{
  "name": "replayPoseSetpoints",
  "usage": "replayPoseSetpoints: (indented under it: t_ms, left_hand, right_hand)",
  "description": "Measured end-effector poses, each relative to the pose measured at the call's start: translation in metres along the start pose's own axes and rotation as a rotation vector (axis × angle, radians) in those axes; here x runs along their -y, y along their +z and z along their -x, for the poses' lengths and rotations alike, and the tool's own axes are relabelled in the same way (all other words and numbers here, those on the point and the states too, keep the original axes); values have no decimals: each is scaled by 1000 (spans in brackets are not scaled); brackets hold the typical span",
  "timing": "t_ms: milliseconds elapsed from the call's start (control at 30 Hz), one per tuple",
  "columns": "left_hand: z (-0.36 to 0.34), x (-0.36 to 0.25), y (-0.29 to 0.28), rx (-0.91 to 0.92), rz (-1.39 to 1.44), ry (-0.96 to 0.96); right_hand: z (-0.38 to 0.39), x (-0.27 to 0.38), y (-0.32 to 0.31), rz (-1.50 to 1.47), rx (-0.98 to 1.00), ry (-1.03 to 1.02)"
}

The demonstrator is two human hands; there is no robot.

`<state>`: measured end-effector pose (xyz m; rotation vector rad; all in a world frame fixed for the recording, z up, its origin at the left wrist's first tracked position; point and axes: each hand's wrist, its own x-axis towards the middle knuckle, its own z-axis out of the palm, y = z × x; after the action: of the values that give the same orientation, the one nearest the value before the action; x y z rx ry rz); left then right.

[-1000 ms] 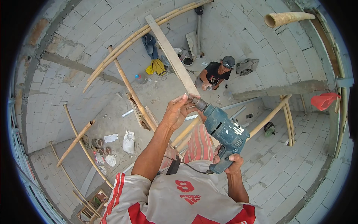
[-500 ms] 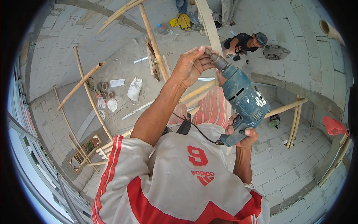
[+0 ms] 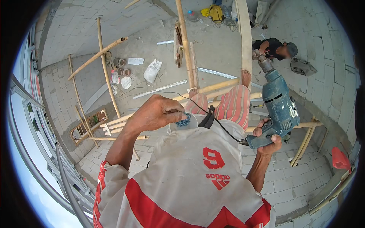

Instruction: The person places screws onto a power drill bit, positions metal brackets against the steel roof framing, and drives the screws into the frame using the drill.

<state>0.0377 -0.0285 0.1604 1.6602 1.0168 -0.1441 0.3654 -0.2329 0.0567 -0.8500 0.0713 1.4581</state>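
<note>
My right hand (image 3: 268,140) grips the handle of a teal power drill (image 3: 278,114), whose chuck points up and away from me, with a black cord hanging from the grip. My left hand (image 3: 167,114) is at my waist, fingers closed over a small clear container of dark blue-grey screws (image 3: 184,120); whether they hold a screw is hidden. A black strap (image 3: 206,119) lies beside the container. My bare feet rest beyond my striped trousers (image 3: 230,108), one against a long pale plank (image 3: 246,34).
A co-worker (image 3: 275,49) is below at right. Bamboo poles (image 3: 182,26) form scaffolding. A white sack (image 3: 152,71), buckets (image 3: 119,72), metal channels (image 3: 159,89) and a yellow bag (image 3: 216,13) lie on the floor below. Metal framing (image 3: 30,125) edges the left side; red plastic (image 3: 339,159) hangs right.
My left hand has left the drill's chuck and moved down to the screw container. The drill, in my right hand, has swung right and more upright. The view has shifted.
</note>
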Motion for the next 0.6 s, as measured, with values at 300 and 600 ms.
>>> replayPoseSetpoints:
  t_ms: [300,600]
  left_hand:
    - [4,20,27,190,-547,55]
    - [-202,53,19,-132,560,-86]
  right_hand:
    - [1,-6,11,7,-62,-99]
    - [12,3,-21,-99,-329,-339]
